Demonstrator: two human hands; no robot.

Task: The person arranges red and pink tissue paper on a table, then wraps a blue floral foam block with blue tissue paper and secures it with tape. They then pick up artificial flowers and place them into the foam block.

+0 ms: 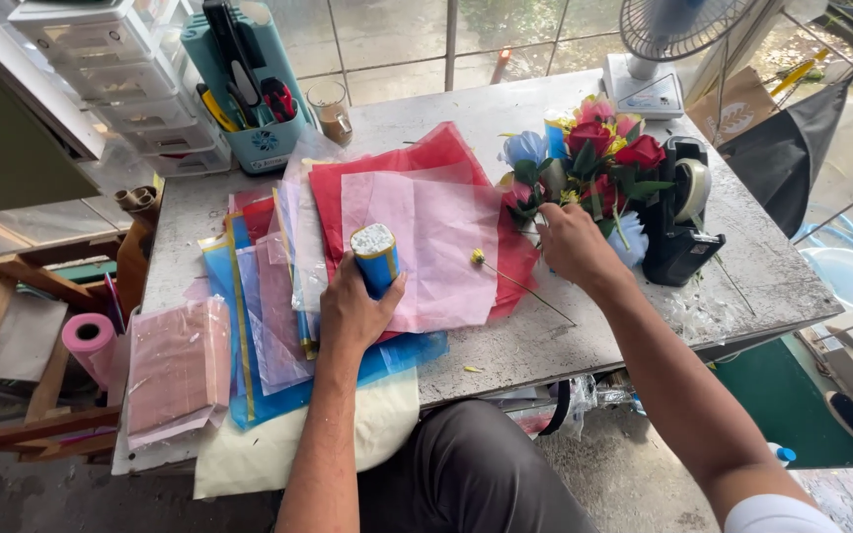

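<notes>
Blue with yellow bands and a white speckled end, the paper roll (376, 259) stands near the middle of the frame, wrapped by the fingers of the left hand (352, 308), which grips it from below and rests on the pink tissue sheet (436, 247). That pink sheet lies over a red sheet (397, 168), and both spread across the grey table (742, 257). To the right of the roll, well apart from it, the right hand (573, 242) is closed around the stems at the base of the flower bunch (594, 158), a cluster of red, pink, yellow and pale blue blooms in the upper right of centre. A single thin stem with a small yellow bud (520, 284) lies on the table between the two hands, just below the right hand. Just right of the flowers stands a black tape dispenser (681, 217). Left of the roll, a stack of blue, pink and clear sheets (259, 326) overlaps toward the table's left edge. At the upper left sits a teal tool holder (259, 99); a white fan (659, 49) stands at the top right.
</notes>
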